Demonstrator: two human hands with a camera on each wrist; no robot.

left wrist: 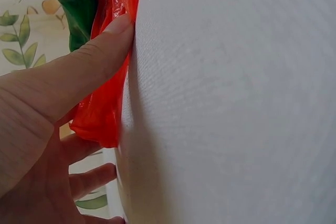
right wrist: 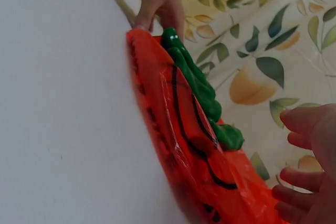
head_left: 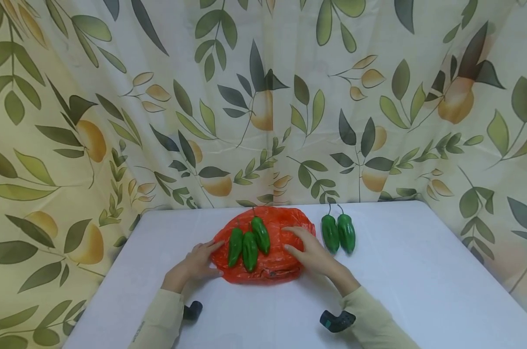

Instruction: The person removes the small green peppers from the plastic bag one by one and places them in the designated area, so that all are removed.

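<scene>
A red plastic bag (head_left: 274,266) with black markings lies flat on the table, and three green chili peppers (head_left: 249,252) rest on top of it. At the bag's left edge is my left hand (head_left: 198,261), fingers spread and thumb (left wrist: 107,40) touching the red plastic near the table surface. My right hand (head_left: 313,253) hovers at the bag's right side with its fingers apart and nothing between them. In the right wrist view, its fingers (right wrist: 299,184) reach toward the bag; whether they touch it I cannot tell.
Two more green peppers (head_left: 347,233) lie side by side on the white table (head_left: 420,271), right of the bag. A curtain (head_left: 263,97) printed with leaves and fruit hangs behind the table's back edge. Dark devices (head_left: 337,321) sit at both wrists.
</scene>
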